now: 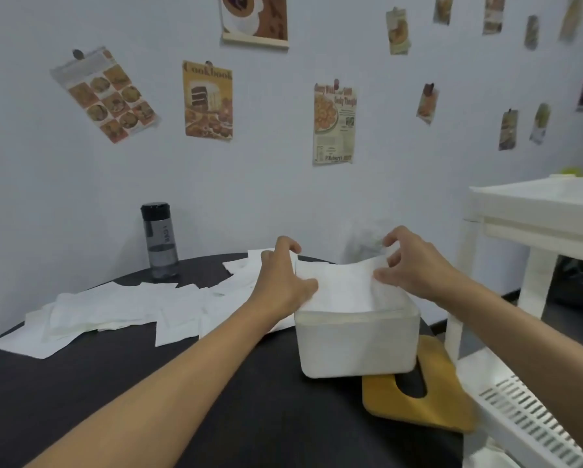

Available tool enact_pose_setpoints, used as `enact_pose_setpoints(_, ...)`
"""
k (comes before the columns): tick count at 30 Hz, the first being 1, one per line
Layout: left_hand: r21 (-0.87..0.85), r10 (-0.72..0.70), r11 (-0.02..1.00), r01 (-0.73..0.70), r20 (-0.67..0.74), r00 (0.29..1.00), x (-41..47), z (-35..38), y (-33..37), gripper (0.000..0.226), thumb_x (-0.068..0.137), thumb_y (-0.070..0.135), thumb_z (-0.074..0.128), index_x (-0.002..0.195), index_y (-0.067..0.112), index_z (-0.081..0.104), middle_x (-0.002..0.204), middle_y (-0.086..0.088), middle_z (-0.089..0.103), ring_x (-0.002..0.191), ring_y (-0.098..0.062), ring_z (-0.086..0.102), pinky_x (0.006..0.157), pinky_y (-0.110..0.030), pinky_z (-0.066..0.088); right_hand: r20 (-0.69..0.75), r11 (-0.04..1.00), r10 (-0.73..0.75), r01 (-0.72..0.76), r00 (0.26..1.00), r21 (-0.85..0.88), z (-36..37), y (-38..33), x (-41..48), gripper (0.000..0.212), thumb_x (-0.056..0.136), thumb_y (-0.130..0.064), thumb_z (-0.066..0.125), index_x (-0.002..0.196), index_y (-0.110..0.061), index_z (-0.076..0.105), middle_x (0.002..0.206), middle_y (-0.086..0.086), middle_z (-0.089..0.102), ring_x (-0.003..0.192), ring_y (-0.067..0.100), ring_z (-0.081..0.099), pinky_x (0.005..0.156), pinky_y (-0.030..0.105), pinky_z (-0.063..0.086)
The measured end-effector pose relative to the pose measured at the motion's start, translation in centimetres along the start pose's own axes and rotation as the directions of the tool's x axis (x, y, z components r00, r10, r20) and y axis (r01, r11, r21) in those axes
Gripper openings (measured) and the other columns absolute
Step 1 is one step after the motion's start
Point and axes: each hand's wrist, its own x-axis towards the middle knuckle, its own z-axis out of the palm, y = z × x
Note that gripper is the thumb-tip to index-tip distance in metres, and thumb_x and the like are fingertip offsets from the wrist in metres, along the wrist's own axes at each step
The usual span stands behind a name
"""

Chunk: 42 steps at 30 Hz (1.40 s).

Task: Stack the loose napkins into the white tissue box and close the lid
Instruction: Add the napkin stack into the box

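Two bare forearms are reaching forward from the bottom edge of the head view, over the dark round worktop (249, 400). Between them the white tissue box (357, 342) is standing upright with its top open, near the worktop's right edge. A white napkin (340, 285) is lying across the box's opening, its far edge tilting up above the rim.

The left grip (280, 282) is holding the napkin's left edge, with the thumb lying on the sheet and the fingers curling round the far left corner. The right grip (415, 265) is pinching the right edge between thumb and curled fingers. The napkin is thus spanning the space between both grips, directly above the box.

Just beside the box's near right corner the yellow lid (445, 383) is lying flat, its dark oval slot facing up; whether its edge is tucked under the box, I cannot tell.

Left of the box, the loose napkins (114, 309) are spreading across the worktop in an overlapping, untidy layer, running behind the left grip. Beyond them a dark bottle (158, 241) is standing upright against the pale wall (47, 180), where food posters (208, 99) are hanging. A white shelf unit (536, 211) is standing to the right of the worktop.
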Motion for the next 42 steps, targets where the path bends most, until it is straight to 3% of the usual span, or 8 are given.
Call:
enact_pose_setpoints(5,0.203,0.073,0.975,-0.09,0.092,0.993,1.6,1.1,-0.6,0.04,0.085,0.019,0.068,0.112,0.03,0.042,0.117,0.003,0.037,0.074,-0.017,0.053,0.066,-0.024,0.046,0.057,0.988,-0.023,0.031,0.998,-0.15,0.4,0.6,1.1,0.047,0.086,-0.014,0.073,0.116,-0.019,0.038,0.098,0.009,0.058,0.079,0.022,0.06,0.06,0.027,0.046)
enact_pose_setpoints(10,0.34,0.068,0.931,-0.135,0.204,0.977,2.2,1.7,-1.1,0.042,0.082,0.021,0.068,0.112,0.037,0.042,0.116,0.006,0.039,0.087,-0.023,0.06,0.093,-0.04,0.044,0.149,0.967,-0.05,0.085,0.988,-0.241,1.2,1.4,1.3,0.043,0.084,-0.01,0.068,0.114,-0.018,0.038,0.09,0.007,0.059,0.079,0.027,0.06,0.073,0.037,0.044)
enact_pose_setpoints(16,0.401,0.065,0.892,-0.21,0.344,0.937,3.0,1.6,-1.6,0.039,0.083,0.023,0.067,0.113,0.04,0.047,0.119,0.006,0.04,0.096,-0.025,0.056,0.084,-0.033,0.04,0.279,0.92,-0.072,0.172,0.958,-0.351,1.0,0.8,1.4,0.039,0.087,-0.011,0.068,0.113,-0.02,0.04,0.085,0.003,0.055,0.071,0.021,0.052,0.069,0.036,0.044)
enact_pose_setpoints(22,0.43,0.082,0.851,-0.301,0.458,0.885,2.3,1.7,-0.7,0.018,0.098,0.051,0.051,0.106,0.042,0.064,0.124,0.02,0.057,0.118,-0.005,0.049,0.111,-0.043,0.02,0.378,0.765,-0.008,0.249,0.926,-0.594,1.8,0.4,1.1,0.051,0.081,-0.047,0.077,0.123,-0.026,0.055,0.109,-0.008,0.054,0.104,0.017,0.049,0.087,0.038,0.031)
enact_pose_setpoints(27,0.399,0.009,0.863,-0.31,0.601,0.799,0.4,0.9,0.1,0.055,0.1,0.067,0.02,0.125,0.038,0.061,0.121,0.011,0.064,0.102,0.01,0.039,0.104,-0.034,0.019,0.416,0.842,-0.048,0.261,0.908,-0.473,1.4,0.7,0.7,0.045,0.086,-0.058,0.066,0.121,-0.03,0.063,0.111,-0.015,0.064,0.103,0.008,0.057,0.098,0.037,0.041)
enact_pose_setpoints(31,0.498,-0.064,0.805,-0.322,0.613,0.787,-0.3,0.4,-0.4,0.065,0.076,0.093,0.025,0.121,0.057,0.054,0.116,0.016,0.056,0.118,-0.021,0.045,0.104,-0.04,0.035,0.464,0.891,-0.027,0.232,0.885,-0.391,1.2,1.4,0.3,0.044,0.1,-0.057,0.041,0.098,-0.025,0.07,0.097,-0.013,0.067,0.093,0.007,0.059,0.1,0.04,0.044)
enact_pose_setpoints(35,0.541,-0.063,0.756,-0.369,0.622,0.781,-0.8,0.7,-0.1,0.058,0.085,0.085,0.03,0.127,0.051,0.052,0.133,0.009,0.057,0.116,-0.017,0.05,0.098,-0.036,0.038,0.482,0.933,-0.033,0.2,0.875,-0.299,1.4,1.9,0.2,0.049,0.101,-0.058,0.033,0.103,-0.026,0.07,0.112,-0.013,0.07,0.108,0.009,0.06,0.108,0.039,0.039)
enact_pose_setpoints(42,0.534,0.024,0.751,-0.389,0.566,0.824,-1.8,0.6,-0.6,0.054,0.091,0.08,0.013,0.101,0.047,0.056,0.116,0.01,0.061,0.104,-0.018,0.055,0.097,-0.039,0.042,0.208,0.914,-0.184,0.245,0.961,-0.323,2.2,2.5,-0.3,0.047,0.101,-0.048,0.041,0.098,-0.011,0.07,0.102,0.01,0.072,0.099,0.026,0.064,0.094,0.038,0.041)
